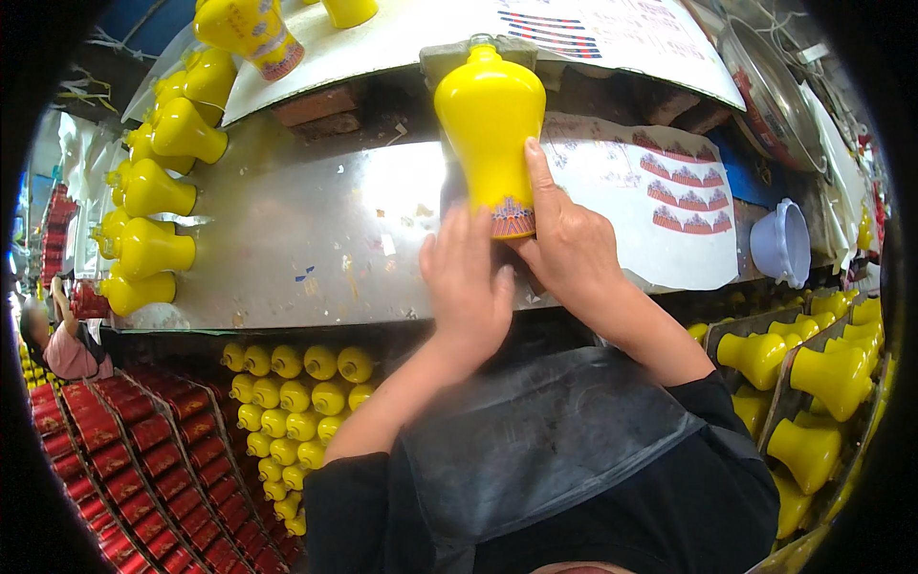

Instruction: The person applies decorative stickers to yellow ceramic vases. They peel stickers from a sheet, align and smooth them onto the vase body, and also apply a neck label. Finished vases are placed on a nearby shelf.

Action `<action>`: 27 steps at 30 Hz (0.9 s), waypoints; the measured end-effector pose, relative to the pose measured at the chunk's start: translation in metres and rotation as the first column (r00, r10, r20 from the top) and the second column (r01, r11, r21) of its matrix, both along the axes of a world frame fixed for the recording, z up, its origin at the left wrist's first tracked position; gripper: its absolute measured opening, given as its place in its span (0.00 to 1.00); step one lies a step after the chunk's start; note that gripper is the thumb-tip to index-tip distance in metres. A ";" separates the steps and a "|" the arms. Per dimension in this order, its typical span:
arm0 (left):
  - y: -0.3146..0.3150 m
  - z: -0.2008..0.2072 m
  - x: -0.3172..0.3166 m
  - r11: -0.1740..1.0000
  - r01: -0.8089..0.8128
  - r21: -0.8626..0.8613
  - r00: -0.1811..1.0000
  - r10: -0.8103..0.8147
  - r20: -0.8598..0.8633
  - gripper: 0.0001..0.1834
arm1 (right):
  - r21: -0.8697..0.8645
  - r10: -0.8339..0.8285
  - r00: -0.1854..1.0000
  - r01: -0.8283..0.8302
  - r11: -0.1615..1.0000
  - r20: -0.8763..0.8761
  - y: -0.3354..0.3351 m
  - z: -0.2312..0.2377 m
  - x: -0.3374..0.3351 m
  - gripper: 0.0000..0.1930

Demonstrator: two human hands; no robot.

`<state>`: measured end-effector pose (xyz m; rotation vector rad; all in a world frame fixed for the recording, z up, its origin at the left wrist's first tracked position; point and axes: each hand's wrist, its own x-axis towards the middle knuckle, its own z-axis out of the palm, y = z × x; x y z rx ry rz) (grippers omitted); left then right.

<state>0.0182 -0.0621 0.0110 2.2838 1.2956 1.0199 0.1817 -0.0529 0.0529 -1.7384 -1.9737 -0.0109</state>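
Dark apron across the lap, a worker in black short sleeves handles a glossy yellow vase-shaped bottle over a metal-topped desk, its base toward the body and its clear neck pointing away, in front of a gray block. The right hand has its grip on the bottle near the base, one finger laid up the side. The left hand, blurred, is spread flat with the thumb apart; whether its fingertips touch the base, which bears a red-and-blue patterned band, cannot be told. Just to the right lies a white sheet of curved patterned strips, with a pale lavender basin beyond. More yellow bottles line the desk's left end; red goods fill racks below, near a person in pink.
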 end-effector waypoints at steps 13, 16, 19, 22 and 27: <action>0.008 0.011 0.000 0.968 0.057 -0.245 0.956 0.018 0.291 0.38 | -0.190 -0.029 0.970 -0.018 0.982 -0.241 0.004 0.002 0.003 0.54; 0.015 0.014 0.007 0.935 0.153 -0.320 0.852 0.039 0.521 0.33 | -0.233 -0.041 0.949 -0.035 0.972 -0.313 0.006 0.006 0.000 0.52; 0.020 0.019 0.011 0.847 0.263 -0.462 0.757 0.116 0.644 0.28 | -0.257 -0.040 0.930 -0.059 0.965 -0.365 0.007 0.012 -0.002 0.51; 0.027 0.032 0.003 0.652 0.390 -0.651 0.758 0.174 0.629 0.26 | -0.270 -0.031 0.938 -0.068 0.961 -0.346 0.007 0.017 -0.001 0.50; 0.041 0.051 -0.011 0.646 0.126 -0.753 0.970 0.079 0.230 0.31 | -0.306 -0.001 0.977 -0.065 0.950 -0.212 0.009 0.020 0.012 0.50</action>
